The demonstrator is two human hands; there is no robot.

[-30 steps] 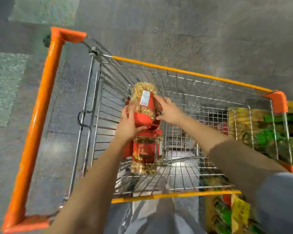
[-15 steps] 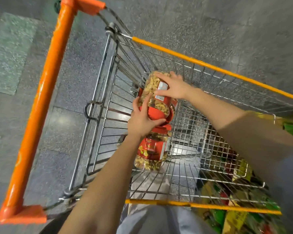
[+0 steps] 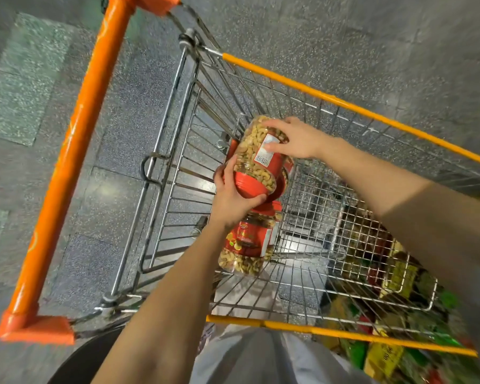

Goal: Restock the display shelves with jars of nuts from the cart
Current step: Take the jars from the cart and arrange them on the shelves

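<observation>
— Which step is this?

— The pick-up, I'd say. From the left of the frame: the orange handle (image 3: pixel 78 162) of the shopping cart (image 3: pixel 178 151), then its wire basket at centre. The left hand (image 3: pixel 234 198) cups the red lid end of a cashew jar (image 3: pixel 257 159), fingers curled under it. Just right, the right hand (image 3: pixel 297 139) grips the clear base end, thumb on the white label. The jar is tilted, lid toward the bottom of the frame, held up inside the basket.

— Anything else in there?

— A second cashew jar (image 3: pixel 248 245) lies on its side just below the left hand.

— And the next move?

— Probably lifting the held jar over the yellow rim (image 3: pixel 344 102) and turning it upright. Blurred packets (image 3: pixel 385 353) at lower right hint at shelving, but I can't tell which shelf.
</observation>
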